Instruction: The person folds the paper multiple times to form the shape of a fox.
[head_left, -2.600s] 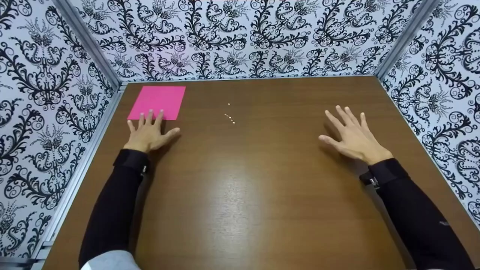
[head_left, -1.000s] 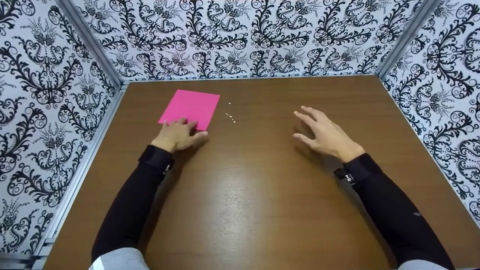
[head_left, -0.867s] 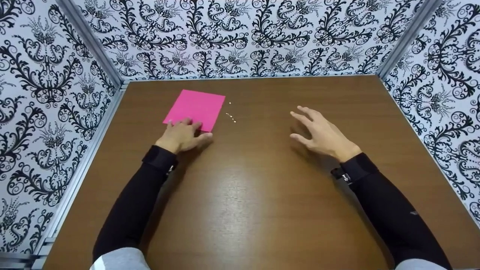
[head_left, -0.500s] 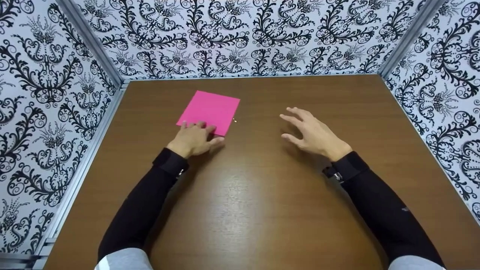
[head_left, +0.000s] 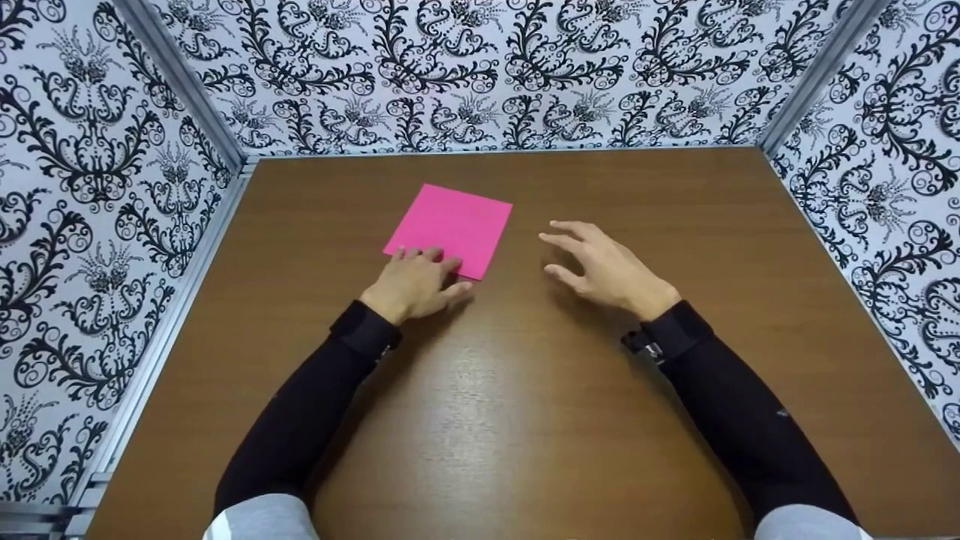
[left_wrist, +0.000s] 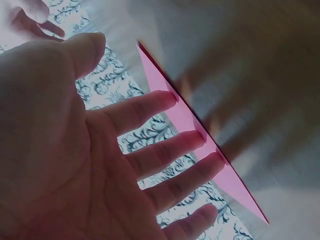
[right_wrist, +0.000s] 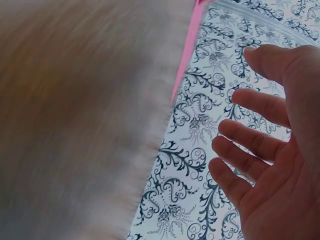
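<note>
A square sheet of pink paper [head_left: 459, 225] lies flat on the brown table, turned slightly. My left hand [head_left: 420, 285] rests its fingertips on the paper's near edge, with fingers spread and nearly straight. In the left wrist view, several fingertips [left_wrist: 167, 98] touch the pink sheet [left_wrist: 232, 185], and the thumb stays off it. To the right of the paper my right hand [head_left: 611, 270] hovers over the table, fingers loosely extended, holding nothing. The right wrist view shows this hand [right_wrist: 270, 150] apart from the paper [right_wrist: 187, 50].
The wooden table [head_left: 637, 420] is bounded by patterned black-and-white walls [head_left: 450, 75] at the back and both sides. Grey metal rails [head_left: 180, 75] run along the corners. Both forearms wear black sleeves with wrist straps.
My left hand has slid the pink paper rightward from the back left corner, turning it slightly and covering the small pale specks. My right hand has moved left, closer to the paper.
</note>
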